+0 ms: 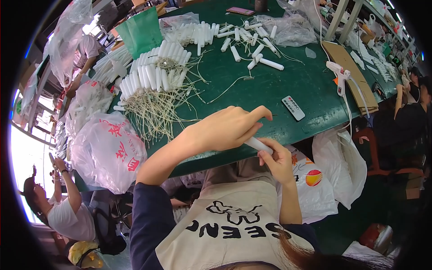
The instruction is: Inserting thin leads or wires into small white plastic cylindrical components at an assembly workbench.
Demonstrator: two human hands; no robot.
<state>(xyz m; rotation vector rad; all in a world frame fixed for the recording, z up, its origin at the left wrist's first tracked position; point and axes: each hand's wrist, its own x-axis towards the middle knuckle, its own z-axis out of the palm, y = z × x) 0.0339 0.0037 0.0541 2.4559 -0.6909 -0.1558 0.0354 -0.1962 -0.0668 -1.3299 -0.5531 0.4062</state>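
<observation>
A short white plastic tube (257, 144) is held slantwise between my two hands, just off the table's near edge. My right hand (279, 157) is closed round its lower right end. My left hand (229, 128) curls over the other end, hiding it, with the index finger bent out above. A thin dark tip shows by that finger; I cannot tell what it belongs to. Left of my hands lies a stack of similar white tubes (150, 77) with pale wires (155, 114) trailing toward me. More loose wired tubes (271, 64) are scattered at the far side.
On the green table (225, 96) lie a white remote control (293, 108) and, further right, a white glue gun (339, 76) with its cord beside a cardboard strip (355, 85). A stuffed plastic bag (110, 150) bulges at the left edge. Other people sit at both sides.
</observation>
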